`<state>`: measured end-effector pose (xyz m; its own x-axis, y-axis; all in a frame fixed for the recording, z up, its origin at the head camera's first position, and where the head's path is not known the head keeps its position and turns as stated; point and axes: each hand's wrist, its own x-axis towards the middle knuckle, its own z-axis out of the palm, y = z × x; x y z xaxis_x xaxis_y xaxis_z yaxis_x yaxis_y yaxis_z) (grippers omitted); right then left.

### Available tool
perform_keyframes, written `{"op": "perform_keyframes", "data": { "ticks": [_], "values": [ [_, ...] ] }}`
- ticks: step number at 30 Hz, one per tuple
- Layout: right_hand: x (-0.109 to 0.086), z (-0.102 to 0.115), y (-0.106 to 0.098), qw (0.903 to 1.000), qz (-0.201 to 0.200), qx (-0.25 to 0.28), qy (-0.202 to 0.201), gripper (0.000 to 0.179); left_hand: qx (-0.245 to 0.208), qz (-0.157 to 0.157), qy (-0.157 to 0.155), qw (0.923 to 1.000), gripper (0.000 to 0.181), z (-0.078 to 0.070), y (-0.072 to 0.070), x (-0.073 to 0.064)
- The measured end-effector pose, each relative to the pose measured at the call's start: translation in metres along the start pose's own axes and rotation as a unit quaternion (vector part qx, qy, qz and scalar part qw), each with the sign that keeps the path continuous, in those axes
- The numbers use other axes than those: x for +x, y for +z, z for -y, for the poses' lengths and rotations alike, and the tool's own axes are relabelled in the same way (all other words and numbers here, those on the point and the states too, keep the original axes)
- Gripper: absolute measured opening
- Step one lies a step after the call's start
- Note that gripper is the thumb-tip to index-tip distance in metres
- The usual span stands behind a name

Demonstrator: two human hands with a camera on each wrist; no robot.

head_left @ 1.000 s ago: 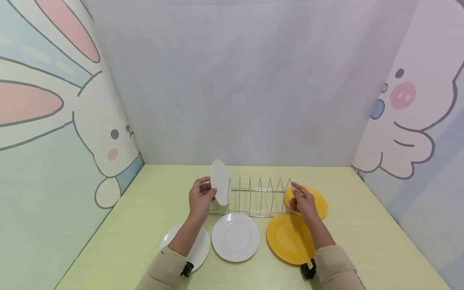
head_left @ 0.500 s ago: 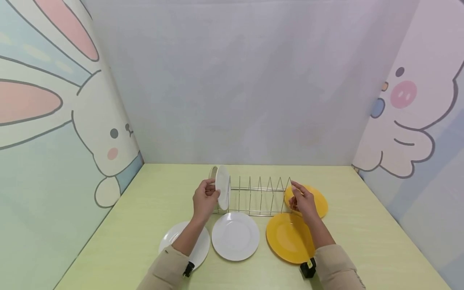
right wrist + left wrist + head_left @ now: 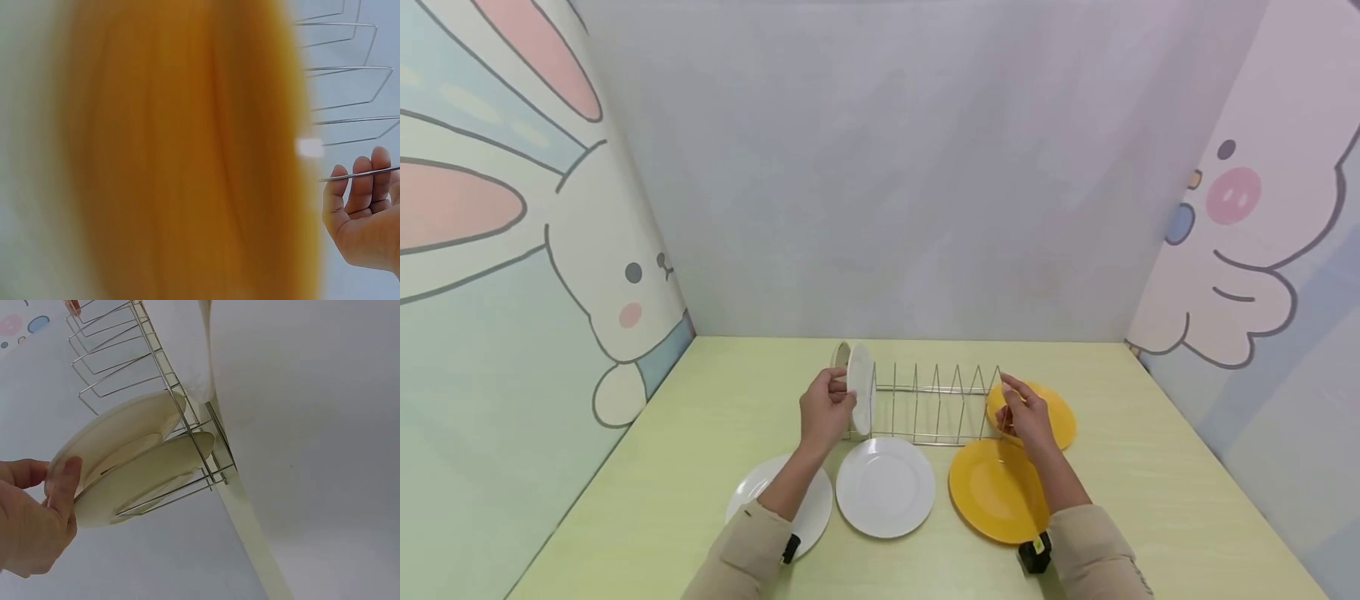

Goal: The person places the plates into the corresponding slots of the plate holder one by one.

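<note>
At the left end of the wire dish rack [image 3: 925,389], my left hand [image 3: 826,408] pinches the edge of a white plate [image 3: 862,390] standing upright between the wires. Just left of it, a second white plate [image 3: 840,357] stands in the rack, partly hidden by the hand. The left wrist view shows both side by side, with my thumb [image 3: 67,482] on the held plate's rim. My right hand [image 3: 1028,412] grips the rack's right end; in the right wrist view its curled fingers [image 3: 362,181] are at the end wire.
Two white plates lie flat in front of the rack, one in the middle [image 3: 886,487] and one under the left forearm. A yellow plate [image 3: 992,492] lies front right; another yellow plate [image 3: 1060,417] lies behind the right hand. Printed panels [image 3: 880,167] surround the table.
My left hand has lowered the white plate slightly down and to the right into the rack, uncovering the second plate beside it. The right hand stays on the rack.
</note>
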<state>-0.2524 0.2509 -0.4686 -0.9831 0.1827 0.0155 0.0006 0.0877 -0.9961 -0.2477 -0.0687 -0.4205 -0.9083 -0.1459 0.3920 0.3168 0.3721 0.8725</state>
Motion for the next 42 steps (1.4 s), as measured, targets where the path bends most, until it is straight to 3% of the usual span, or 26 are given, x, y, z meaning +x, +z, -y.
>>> {"op": "perform_keyframes", "data": {
  "ticks": [5,9,14,18,27,33,38,42],
  "values": [
    [0.000,0.001,0.001,1.0000,-0.002,-0.003,-0.002,0.048,0.056,-0.003,-0.022,0.9982,0.034,0.001,-0.001,0.003],
    [-0.002,0.006,0.002,1.0000,0.002,0.004,0.006,0.046,0.074,-0.002,-0.016,0.9971,0.035,0.001,-0.001,0.003],
    [-0.006,0.012,0.003,0.9998,0.004,0.013,0.016,0.044,0.090,0.000,0.008,0.9959,0.034,0.003,0.001,0.002],
    [0.000,0.003,0.002,0.9999,0.000,0.009,0.011,0.046,0.098,0.001,0.021,0.9949,0.035,0.004,0.001,0.003],
    [-0.001,0.001,-0.001,1.0000,-0.002,0.002,0.003,0.047,0.114,0.028,0.022,0.9929,0.042,-0.001,0.001,-0.003],
    [-0.001,0.002,-0.002,1.0000,0.001,0.002,0.005,0.049,0.122,0.042,0.017,0.9915,0.045,-0.004,-0.010,-0.012],
    [-0.001,0.003,-0.001,1.0000,0.003,-0.002,0.004,0.048,0.140,0.081,0.017,0.9867,0.044,-0.002,-0.026,-0.016],
    [-0.002,0.003,-0.002,1.0000,0.008,0.000,0.004,0.049,0.161,0.151,0.053,0.9739,0.044,0.004,-0.042,-0.014]
  ]
}}
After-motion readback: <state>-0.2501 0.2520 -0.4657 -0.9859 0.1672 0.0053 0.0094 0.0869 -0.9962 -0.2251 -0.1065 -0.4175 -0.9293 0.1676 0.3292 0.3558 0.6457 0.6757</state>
